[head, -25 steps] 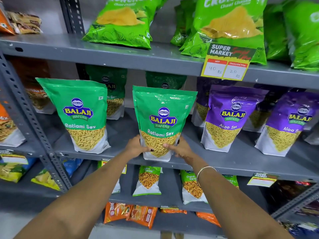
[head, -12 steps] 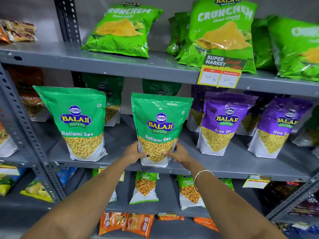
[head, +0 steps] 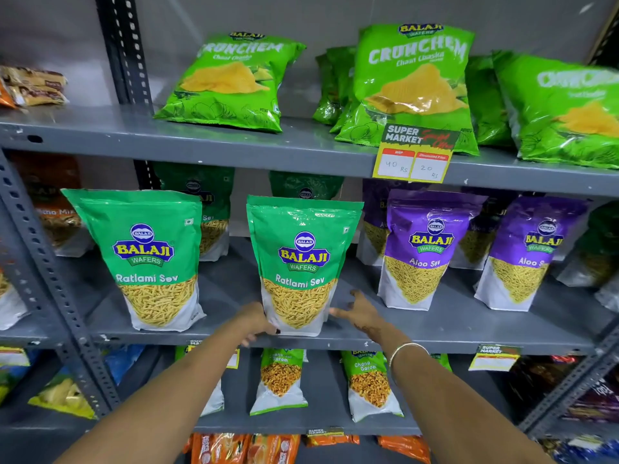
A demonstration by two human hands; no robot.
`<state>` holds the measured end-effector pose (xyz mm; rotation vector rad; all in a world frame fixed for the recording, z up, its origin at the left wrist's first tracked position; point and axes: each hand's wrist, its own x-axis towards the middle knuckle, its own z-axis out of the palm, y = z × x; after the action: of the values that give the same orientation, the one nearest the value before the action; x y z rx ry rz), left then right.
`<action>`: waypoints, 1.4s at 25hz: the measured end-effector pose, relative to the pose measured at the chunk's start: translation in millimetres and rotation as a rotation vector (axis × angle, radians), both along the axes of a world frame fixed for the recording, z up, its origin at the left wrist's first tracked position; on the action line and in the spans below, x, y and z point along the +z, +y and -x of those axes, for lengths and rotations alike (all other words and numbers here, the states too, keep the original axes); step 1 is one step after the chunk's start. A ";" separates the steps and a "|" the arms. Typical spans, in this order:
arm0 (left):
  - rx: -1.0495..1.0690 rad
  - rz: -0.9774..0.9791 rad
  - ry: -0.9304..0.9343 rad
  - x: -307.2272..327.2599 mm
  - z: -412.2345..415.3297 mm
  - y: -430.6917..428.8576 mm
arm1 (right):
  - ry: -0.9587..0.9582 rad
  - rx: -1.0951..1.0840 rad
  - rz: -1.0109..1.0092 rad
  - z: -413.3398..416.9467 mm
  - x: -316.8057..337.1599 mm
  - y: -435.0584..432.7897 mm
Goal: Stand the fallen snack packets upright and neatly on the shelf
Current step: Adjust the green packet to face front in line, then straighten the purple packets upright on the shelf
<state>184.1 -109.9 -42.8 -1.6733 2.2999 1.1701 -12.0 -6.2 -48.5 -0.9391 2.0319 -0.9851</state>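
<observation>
Upright at the shelf (head: 452,333) front between another green pouch (head: 147,259) and purple ones (head: 425,249), Ratlami Sev pouch (head: 303,266): light, soft, slick film, best gripped low by the sides; left hand (head: 256,321) touching its corner, right hand (head: 360,313) open just beside.

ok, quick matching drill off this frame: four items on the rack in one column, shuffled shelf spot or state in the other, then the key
Things:
1. Crunchem bags
2. middle Ratlami Sev packet
3. Aloo Sev packets
4. Chana Garam packets

Places or states:
A. purple, middle shelf, right side
B. shelf below the hands
C. top shelf, above the price tag
D. upright between the left hand and right hand

Pairs: 1-C, 2-D, 3-A, 4-B
</observation>
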 end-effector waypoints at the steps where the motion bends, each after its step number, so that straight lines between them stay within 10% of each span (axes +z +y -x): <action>1: -0.050 -0.122 -0.100 5.3 3.3 7.1 | 0.068 -0.025 -0.035 13.2 -2.4 6.2; 4: -0.231 -0.311 -0.233 19.1 36.7 29.0 | 0.152 -0.065 -0.141 57.3 1.6 34.4; 8: -0.320 -0.223 0.050 26.2 112.8 54.6 | 0.145 -0.154 -0.061 125.6 6.5 64.9; 19: 0.187 -0.088 0.643 -27.9 278.2 47.8 | -0.228 0.084 0.206 263.9 -5.9 46.7; 35: 0.138 0.177 0.448 -10.1 236.2 128.9 | -0.258 0.139 0.130 227.1 6.9 117.6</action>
<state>-52.1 19.0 -52.9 -1.8061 2.6473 1.5493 -239.1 111.4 -41.6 -0.9529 1.6837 -1.1107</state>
